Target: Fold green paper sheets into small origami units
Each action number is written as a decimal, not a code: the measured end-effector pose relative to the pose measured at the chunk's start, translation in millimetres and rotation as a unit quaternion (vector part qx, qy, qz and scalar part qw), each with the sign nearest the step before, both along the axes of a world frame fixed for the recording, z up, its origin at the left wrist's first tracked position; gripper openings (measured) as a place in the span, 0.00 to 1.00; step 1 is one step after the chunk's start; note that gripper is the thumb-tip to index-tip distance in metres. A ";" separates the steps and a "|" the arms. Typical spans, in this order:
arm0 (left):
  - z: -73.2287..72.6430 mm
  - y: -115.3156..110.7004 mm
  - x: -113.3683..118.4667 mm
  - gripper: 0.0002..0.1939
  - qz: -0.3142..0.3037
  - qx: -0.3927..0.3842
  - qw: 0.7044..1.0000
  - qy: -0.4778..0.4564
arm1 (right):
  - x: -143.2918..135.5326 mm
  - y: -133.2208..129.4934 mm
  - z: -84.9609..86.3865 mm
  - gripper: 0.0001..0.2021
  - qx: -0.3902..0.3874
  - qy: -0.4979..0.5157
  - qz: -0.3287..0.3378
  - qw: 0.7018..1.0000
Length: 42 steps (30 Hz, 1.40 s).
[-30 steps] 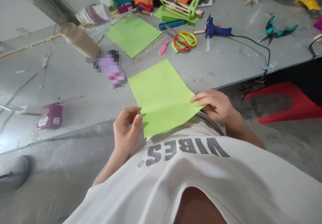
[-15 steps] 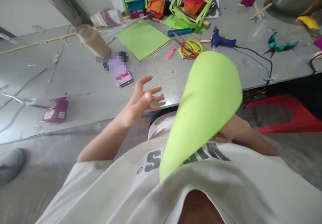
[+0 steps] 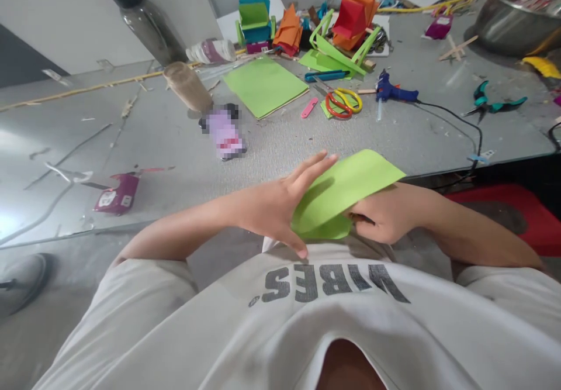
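A light green sheet is bent over in front of my shirt, at the front edge of the table. My right hand has its fingers curled closed on the sheet's right side. With fingers stretched and spread, my left hand lies against the sheet's curved left end. Part of its palm side is hidden, and it does not visibly grip the sheet. Beyond the hands, on the table, lie scissors with red and yellow handles, a small pink cutter and a teal utility knife.
More green sheets lie flat near a phone and a brown bottle. A blue glue gun trails its cord rightward, by teal pliers. Small paper chairs stand behind. A red stool is at right, below the table.
The green sheet has come down and bent over on itself. My left hand has moved right onto its end, while my right hand keeps hold. The view has shifted slightly.
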State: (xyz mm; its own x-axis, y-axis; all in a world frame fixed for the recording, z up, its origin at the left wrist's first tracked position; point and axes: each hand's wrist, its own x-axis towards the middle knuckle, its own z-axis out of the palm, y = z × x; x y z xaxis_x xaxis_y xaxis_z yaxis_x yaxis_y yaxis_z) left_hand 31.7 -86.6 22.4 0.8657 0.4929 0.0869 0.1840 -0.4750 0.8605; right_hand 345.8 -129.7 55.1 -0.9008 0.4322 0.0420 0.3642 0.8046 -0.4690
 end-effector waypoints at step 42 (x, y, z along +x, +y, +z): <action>-54.7 120.9 45.8 0.12 0.412 -0.135 0.862 -0.261 | -22.9 187.5 -19.8 0.28 0.070 0.270 -0.377 0.883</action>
State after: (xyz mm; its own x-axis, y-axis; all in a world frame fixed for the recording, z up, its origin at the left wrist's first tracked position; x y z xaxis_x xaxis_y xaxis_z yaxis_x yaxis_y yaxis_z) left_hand 77.5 34.3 -32.3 0.0891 0.9854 0.1449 -0.0831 -0.1377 0.9870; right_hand 322.8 57.8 35.3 -0.1909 0.8568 0.4790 0.5751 0.4930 -0.6529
